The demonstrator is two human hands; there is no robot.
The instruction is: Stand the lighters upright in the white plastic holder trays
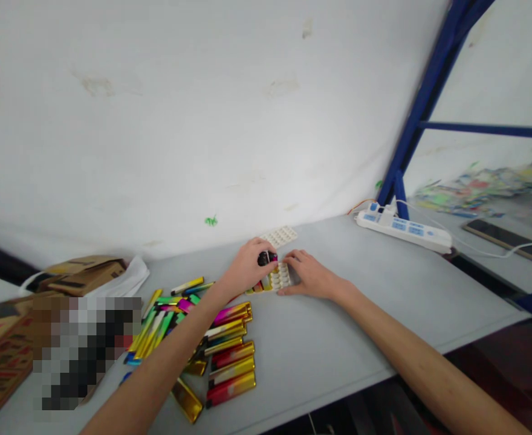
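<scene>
My left hand point(246, 266) is closed around a lighter point(274, 257) with a dark end and a magenta side, partly hidden by the fingers. It hovers over a white tray point(280, 278) with rows of small cells. Several lighters lie in the tray's left part, mostly covered by my left hand. My right hand point(312, 275) grips the tray's right end, thumb at the near edge and fingers at the far edge. Left of the tray, shiny lighters point(232, 362) in gold, red and magenta lie in a rough column, beside a loose pile of coloured lighters point(159, 326).
A second white celled tray point(282, 234) lies behind, near the wall. On the right are a power strip point(404, 229), a blue metal frame point(411, 139), a phone point(511, 241) with a cable and blurred colourful packets point(479, 187). Cardboard boxes point(7, 356) stand at left.
</scene>
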